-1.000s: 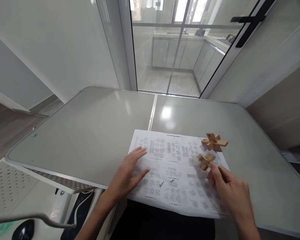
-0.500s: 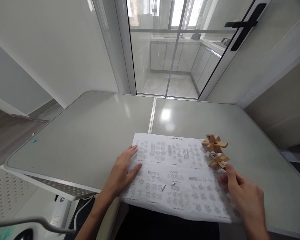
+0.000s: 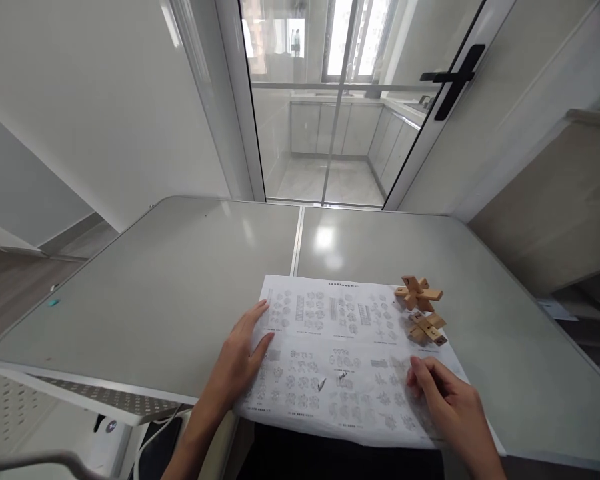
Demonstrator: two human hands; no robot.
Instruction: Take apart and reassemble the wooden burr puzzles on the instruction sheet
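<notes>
A white instruction sheet, printed with rows of small diagrams, lies at the table's near edge with fold lines across it. My left hand rests flat on its left edge, fingers stretched and thumb apart. Over the sheet's right part is my right hand, fingers curled in and thumb near the forefinger; nothing shows in it. Just beyond it, on the sheet's upper right, sits a low wooden burr puzzle with marked bar ends. Behind that stands a second wooden burr puzzle, its bars crossing in a star shape.
The grey table has a metal seam down its middle. A small teal piece lies near its left edge. Beyond the table is a glass door with a black handle. A cable runs at lower left.
My right hand has let go of the nearer burr puzzle and moved back and left over the sheet, its fingers curling. The left hand stays on the sheet. The view has shifted slightly.
</notes>
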